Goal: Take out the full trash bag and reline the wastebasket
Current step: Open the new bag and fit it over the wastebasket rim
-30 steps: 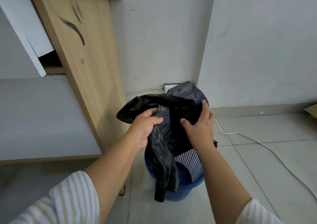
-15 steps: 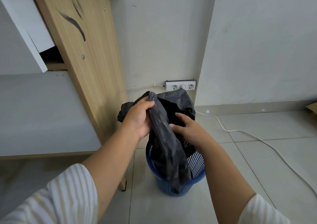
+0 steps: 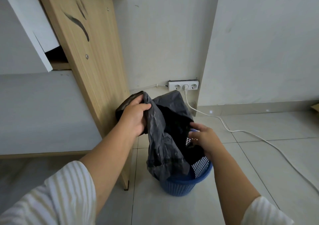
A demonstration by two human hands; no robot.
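Note:
A black trash bag [image 3: 160, 138] hangs partly inside a small blue mesh wastebasket [image 3: 183, 185] that stands on the tiled floor. My left hand [image 3: 134, 119] grips the bag's upper edge and holds it up above the basket's left side. My right hand [image 3: 205, 136] reaches into the bag's open mouth over the basket rim, with its fingers extended and blurred; whether it holds the plastic cannot be seen. The bag's lower part drapes over the front rim and hides most of the basket's inside.
A wooden desk side panel [image 3: 96, 55] stands just left of the basket, with a white drawer [image 3: 32, 23] pulled out above. A white power strip [image 3: 183, 86] sits on the wall behind, and its white cable [image 3: 241, 131] runs across the floor to the right.
The bag has come lower into the basket. My right hand has moved down and right, from the bag's top to its opening. My left hand still grips the upper edge.

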